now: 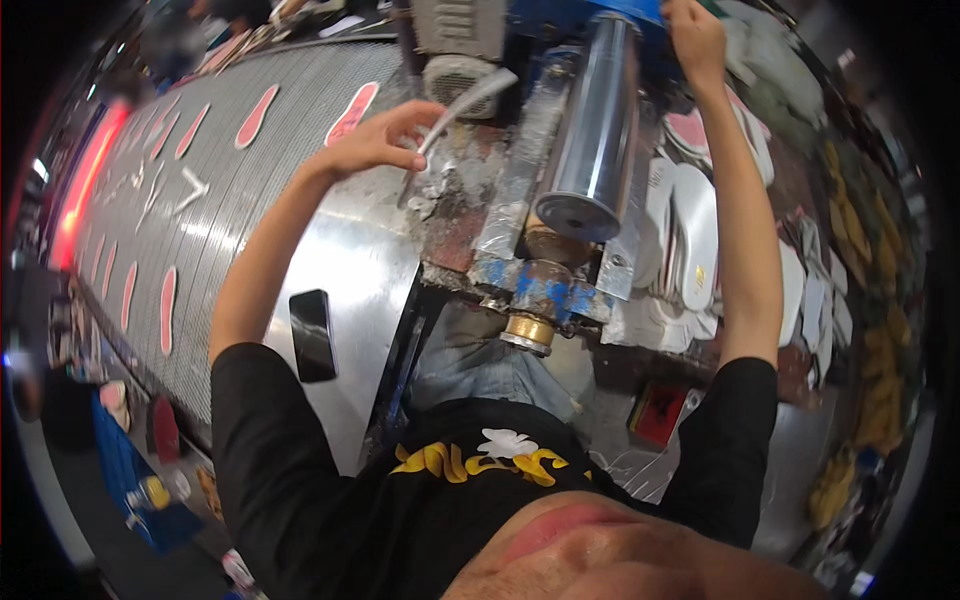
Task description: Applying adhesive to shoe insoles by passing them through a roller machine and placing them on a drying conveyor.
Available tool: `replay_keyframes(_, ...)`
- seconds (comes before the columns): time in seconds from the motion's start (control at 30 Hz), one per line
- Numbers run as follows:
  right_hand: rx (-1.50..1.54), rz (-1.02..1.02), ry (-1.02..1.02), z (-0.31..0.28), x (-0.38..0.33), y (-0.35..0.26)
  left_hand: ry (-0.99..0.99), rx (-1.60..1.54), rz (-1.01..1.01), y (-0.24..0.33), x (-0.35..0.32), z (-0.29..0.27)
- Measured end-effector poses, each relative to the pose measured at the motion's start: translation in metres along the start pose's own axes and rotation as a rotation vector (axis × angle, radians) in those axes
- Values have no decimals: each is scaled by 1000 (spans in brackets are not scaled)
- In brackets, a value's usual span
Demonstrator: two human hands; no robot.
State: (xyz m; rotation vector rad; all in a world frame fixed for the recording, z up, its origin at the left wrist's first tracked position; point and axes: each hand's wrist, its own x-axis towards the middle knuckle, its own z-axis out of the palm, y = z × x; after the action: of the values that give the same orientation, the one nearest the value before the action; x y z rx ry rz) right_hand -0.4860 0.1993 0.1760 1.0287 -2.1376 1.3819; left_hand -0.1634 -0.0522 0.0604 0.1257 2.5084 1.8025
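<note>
My left hand [385, 140] is raised beside the machine, its thumb and fingers pinching a thin, curved white strip [462, 108]. The strip's free end points up and away, past a dusty motor [460, 80]. To the right of it lies a shiny steel roller [595, 125] in a grimy frame. My right hand [697, 45] is at the upper edge, its fingers curled against the blue machine part [645, 10] behind the roller. Whatever those fingers grip is hidden. A pink, white-edged insole piece [353, 112] lies just behind my left wrist.
A ribbed grey conveyor belt [240, 190] on the left carries several pink insole pieces [168, 310] and white scraps [192, 190]. On the metal plate near my left forearm is a black phone [313, 335]. Stacked white insoles [692, 235] lie right of the roller, under my right forearm.
</note>
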Motion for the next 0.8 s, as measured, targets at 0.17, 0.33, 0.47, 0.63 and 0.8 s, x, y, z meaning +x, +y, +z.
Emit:
replay_keyframes(0.17,-88,-214,162,21,3,9,556,-916,92,-84,-116,48)
replay_keyframes(0.33,-44,-256,54,10,7,16,942,-1111,211,-98,-177,69)
replay_keyframes(0.47,-21,-152,9,9,6,20,1209,-1194,161,-129,-256,53)
replay_keyframes(0.63,64,-136,-24,10,11,27,1501,-1183,-26,-134,-361,65)
replay_keyframes(0.8,62,-101,-21,12,11,31,1594,-1087,-326,-130,-420,98)
